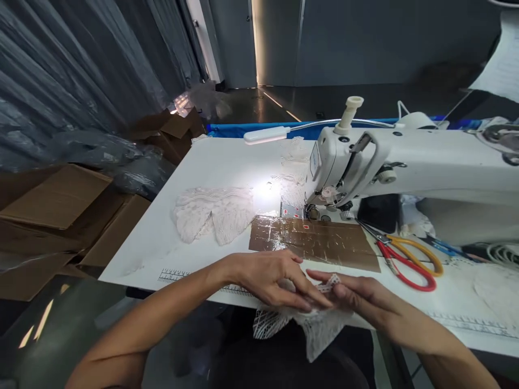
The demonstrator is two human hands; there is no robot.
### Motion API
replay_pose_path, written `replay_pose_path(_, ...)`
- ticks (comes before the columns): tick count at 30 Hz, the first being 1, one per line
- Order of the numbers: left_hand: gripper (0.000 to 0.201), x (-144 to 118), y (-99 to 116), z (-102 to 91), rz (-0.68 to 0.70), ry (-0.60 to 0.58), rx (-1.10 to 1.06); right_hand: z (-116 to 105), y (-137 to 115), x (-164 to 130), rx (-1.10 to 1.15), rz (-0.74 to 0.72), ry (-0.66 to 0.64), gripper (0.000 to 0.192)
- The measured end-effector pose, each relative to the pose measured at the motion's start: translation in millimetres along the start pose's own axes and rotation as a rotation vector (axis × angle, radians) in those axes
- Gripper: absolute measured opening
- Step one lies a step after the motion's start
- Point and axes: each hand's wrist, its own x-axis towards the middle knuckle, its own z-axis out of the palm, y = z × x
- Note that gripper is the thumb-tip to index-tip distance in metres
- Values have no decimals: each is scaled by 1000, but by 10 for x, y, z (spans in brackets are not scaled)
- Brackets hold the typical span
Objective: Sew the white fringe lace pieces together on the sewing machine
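A white table (227, 162) is filling the middle of the view, with cardboard boxes (60, 210) lying off its left edge and a white sewing machine (405, 162) sitting across its far right side, its small lamp (267, 134) shining down on the work area. A brown taped patch (316, 243) is lying flat on the table just in front of the needle, and a loose pile of white lace pieces (214, 213) is resting to the left of it. Scissors with red and yellow handles (409, 259) are lying to the right of the patch, well clear of the hands. At the near edge of the table, the left hand (271, 278) and the right hand (360, 297) are meeting over a piece of white lace (312, 321), which is partly draped over the table edge and hanging down toward the lap. Both hands are pinching the lace between fingertips, the left fingers overlapping the right. To handle this well, the edges probably need lining up evenly and holding flat with light tension, so the open mesh is not stretching or bunching.
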Motion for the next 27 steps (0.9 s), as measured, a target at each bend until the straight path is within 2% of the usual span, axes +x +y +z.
replay_pose_path(2,30,-49,-24,-69,-31,42,-8,-77,23,80,-1,-19,112,49)
replay_pose_path(4,33,-104,-74,-148,-74,113,3,-153,82,180,-57,-30,278,48)
replay_pose_path(7,33,-158,-196,-268,-122,221,86,-240,200,365,-257,-11,521,53)
replay_pose_path(10,33,-156,-360,-336,-231,400,334,-286,277,540,-520,15,741,55)
replay_pose_path(13,35,-109,-513,-295,-325,632,693,-315,313,638,-633,17,879,49)
replay_pose_path(15,31,-66,-569,-220,-271,654,820,-335,337,658,-642,29,920,46)
replay_pose_path(18,23,-18,-572,-121,-100,480,804,-369,367,655,-645,28,927,45)
replay_pose_path(21,24,-30,-548,-116,-29,361,769,-402,351,624,-652,45,896,45)
replay_pose_path(24,26,-80,-551,-163,-24,361,739,-429,300,556,-607,82,810,40)
replay_pose_path(27,27,-94,-561,-160,-14,383,735,-430,271,492,-411,95,705,35)
